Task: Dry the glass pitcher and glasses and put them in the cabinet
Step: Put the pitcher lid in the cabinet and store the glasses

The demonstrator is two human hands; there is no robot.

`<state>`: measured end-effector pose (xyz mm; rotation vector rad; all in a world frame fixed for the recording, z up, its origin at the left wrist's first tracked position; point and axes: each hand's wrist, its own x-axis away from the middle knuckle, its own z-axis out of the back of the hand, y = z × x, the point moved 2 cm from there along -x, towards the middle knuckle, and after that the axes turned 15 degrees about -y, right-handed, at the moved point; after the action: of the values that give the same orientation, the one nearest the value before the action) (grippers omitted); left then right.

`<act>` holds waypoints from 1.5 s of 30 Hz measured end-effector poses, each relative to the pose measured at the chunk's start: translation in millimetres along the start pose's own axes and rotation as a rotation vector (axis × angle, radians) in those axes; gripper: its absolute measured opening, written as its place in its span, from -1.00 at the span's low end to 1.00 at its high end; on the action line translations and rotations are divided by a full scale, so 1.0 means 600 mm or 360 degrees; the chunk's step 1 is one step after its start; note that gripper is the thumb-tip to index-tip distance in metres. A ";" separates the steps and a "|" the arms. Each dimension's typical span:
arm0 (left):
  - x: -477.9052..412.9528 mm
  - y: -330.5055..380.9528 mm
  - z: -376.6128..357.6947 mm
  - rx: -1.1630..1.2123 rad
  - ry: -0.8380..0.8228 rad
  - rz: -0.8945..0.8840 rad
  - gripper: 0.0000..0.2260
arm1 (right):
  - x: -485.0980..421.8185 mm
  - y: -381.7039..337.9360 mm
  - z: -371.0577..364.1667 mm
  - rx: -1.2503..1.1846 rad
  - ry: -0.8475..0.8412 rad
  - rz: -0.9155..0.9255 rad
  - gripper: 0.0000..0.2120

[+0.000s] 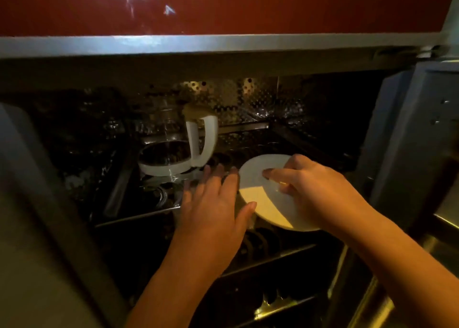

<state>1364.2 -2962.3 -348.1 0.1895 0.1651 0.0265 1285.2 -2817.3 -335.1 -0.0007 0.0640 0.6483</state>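
The glossy cabinet door (223,5) above is dark red, with white spots of reflected light. Under it runs a dull grey metal strip (198,43). The clear glass pitcher (165,151) has a white handle and a white ring at its base. The silver perforated back wall (250,101) carries a regular pattern of small dark round holes. The round white plate (252,178) looks cream-yellow in its lower part, perhaps only from the light. The side panel (409,134) at right is blue-grey.

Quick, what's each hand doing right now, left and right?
Left hand: open, fingers stretched out straight.
Right hand: holding the white plate by its edge.
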 end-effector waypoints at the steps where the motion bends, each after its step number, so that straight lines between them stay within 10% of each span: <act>1: -0.005 -0.007 -0.005 0.0017 -0.0004 0.0015 -0.46 | -0.012 0.000 -0.001 -0.0004 0.0014 -0.0006 -0.52; 16: -0.073 -0.072 -0.044 -0.0288 0.0181 0.0111 -0.46 | -0.146 -0.008 -0.022 0.0024 -0.0092 0.0056 -0.49; 32: -0.117 -0.089 -0.042 -0.0262 -0.0178 0.0189 -0.24 | -0.216 -0.017 -0.049 0.0002 0.0077 0.0138 -0.57; 45: -0.112 -0.104 -0.062 -0.0228 0.0136 0.0136 -0.09 | -0.228 -0.008 -0.070 -0.0099 0.0072 0.0082 -0.62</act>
<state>1292.4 -3019.6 -385.0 0.0526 0.2391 0.1314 1177.1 -2904.6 -368.8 -0.0737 0.0878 0.7016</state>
